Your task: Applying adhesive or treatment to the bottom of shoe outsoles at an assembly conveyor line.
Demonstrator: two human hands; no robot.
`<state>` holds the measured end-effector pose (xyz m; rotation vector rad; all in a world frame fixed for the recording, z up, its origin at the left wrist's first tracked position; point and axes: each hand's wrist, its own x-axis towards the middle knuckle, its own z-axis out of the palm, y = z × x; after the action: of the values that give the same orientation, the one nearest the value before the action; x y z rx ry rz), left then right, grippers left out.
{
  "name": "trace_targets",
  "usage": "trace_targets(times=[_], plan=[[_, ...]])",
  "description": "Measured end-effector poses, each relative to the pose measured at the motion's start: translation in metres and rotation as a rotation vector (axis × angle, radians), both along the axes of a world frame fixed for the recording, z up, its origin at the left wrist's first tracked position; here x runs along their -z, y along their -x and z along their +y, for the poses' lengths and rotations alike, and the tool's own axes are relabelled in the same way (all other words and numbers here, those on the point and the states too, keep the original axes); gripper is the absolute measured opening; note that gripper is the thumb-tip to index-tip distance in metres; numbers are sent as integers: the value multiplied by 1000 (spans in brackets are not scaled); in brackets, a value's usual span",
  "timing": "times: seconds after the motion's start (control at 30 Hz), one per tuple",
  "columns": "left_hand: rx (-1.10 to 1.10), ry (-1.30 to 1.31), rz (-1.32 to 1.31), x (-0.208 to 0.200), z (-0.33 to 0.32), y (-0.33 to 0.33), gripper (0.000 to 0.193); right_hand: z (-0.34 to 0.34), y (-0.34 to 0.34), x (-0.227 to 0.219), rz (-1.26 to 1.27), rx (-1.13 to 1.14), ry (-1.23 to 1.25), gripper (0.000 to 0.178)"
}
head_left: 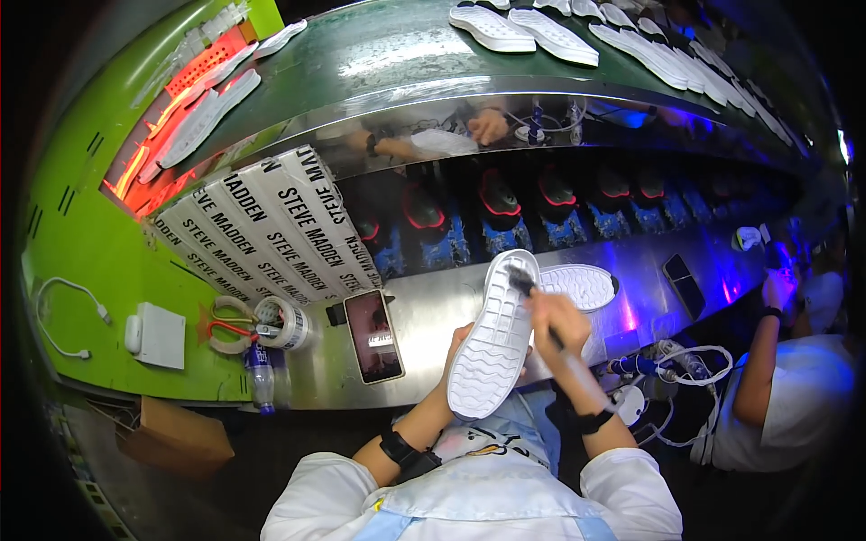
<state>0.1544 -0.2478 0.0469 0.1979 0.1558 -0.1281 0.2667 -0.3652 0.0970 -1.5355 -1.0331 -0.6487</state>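
In front of me a white shoe sole (490, 352) is held up at a tilt, its grooved, ribbed face showing. My left hand (457, 343) grips it from the left edge and behind; most of those fingers are hidden by the sole. A brush (520, 280) with dark bristles is in my closed right hand (557, 317). Its bristles are at the sole's upper end, and the dark handle passes through my fingers. Just behind my right hand, a second white sole (582, 286) lies on the metal bench edge (424, 338).
A phone (373, 335) lies left of my hands, by a printed carton (266, 230), tape roll (290, 325), scissors (225, 326) and bottle (261, 379). More soles (492, 27) rest on the green belt (397, 54). Rightward are a dark phone (684, 285), cables (672, 361) and a co-worker (780, 397).
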Motion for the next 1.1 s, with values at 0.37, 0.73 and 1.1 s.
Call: trace_targets(times=[0.37,0.73,1.1], plan=[[-376,-293,-479,-214,161,-35,38,-59,39,-69,340,-202,-570,42],[-686,-1276,-491,-291,122,-95,37,-72,50,-33,776,-301,-404,42],[-1204,-2631,-267,-312,127,-249,25,-89,40,-28,1017,-276,-305,29]])
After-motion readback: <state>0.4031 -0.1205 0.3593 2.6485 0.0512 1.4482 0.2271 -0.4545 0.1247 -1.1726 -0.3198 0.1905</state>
